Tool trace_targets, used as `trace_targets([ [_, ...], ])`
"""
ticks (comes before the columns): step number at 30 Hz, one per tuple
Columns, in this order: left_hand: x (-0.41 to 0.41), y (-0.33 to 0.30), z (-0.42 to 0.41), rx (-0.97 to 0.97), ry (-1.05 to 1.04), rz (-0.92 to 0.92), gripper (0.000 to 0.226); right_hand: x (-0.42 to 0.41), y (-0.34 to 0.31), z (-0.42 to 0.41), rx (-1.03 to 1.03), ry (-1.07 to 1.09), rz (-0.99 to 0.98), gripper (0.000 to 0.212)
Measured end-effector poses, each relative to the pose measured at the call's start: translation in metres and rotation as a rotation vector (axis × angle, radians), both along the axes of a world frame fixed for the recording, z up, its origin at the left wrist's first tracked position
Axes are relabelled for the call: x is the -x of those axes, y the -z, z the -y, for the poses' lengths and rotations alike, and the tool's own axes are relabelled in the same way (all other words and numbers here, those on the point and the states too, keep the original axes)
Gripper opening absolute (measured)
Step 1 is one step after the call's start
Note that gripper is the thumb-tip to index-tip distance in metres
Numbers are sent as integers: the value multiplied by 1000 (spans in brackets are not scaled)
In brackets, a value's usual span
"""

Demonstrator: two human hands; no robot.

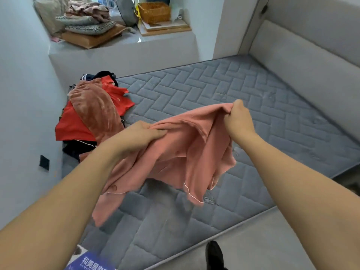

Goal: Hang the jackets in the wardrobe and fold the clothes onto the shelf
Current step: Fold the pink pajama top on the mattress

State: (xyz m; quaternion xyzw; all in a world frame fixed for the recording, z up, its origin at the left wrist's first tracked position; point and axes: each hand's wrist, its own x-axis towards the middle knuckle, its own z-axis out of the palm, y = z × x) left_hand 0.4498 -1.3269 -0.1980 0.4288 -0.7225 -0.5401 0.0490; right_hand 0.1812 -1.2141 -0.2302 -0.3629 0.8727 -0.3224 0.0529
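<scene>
A salmon-pink top with thin white piping (181,152) hangs in the air above the grey quilted mattress (243,106). My left hand (140,135) grips its left upper edge, with the fingers curled over the bunched cloth. My right hand (238,119) pinches the other upper edge, a little higher and further back. The fabric sags between both hands and its lower hem dangles near the mattress. A pile of clothes lies at the mattress's left side: a red shirt (72,125), a plush rust-coloured garment (97,110) on top, and dark items (78,147) underneath.
A grey padded headboard (311,61) runs along the right. Behind the bed, a white ledge (120,49) carries folded cushions (89,28), a cardboard box (91,38) and a wicker basket (153,11). A wall (23,94) closes the left side. My dark shoe (214,254) stands at the bed's foot.
</scene>
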Motion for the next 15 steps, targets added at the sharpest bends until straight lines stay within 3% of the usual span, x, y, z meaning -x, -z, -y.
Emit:
trace_targets([
  [3, 90, 24, -24, -324, -33, -72, 21, 79, 21, -8, 43, 125, 209, 15],
  [7, 166, 27, -38, -681, -44, -168, 35, 170, 12, 7, -11, 123, 147, 23],
  [10, 178, 25, -23, -800, -111, -274, 46, 196, -8, 54, 12, 34, 57, 25],
  [15, 147, 63, 22, -905, -329, -400, 41, 157, 5, 153, 45, -233, -5, 22],
])
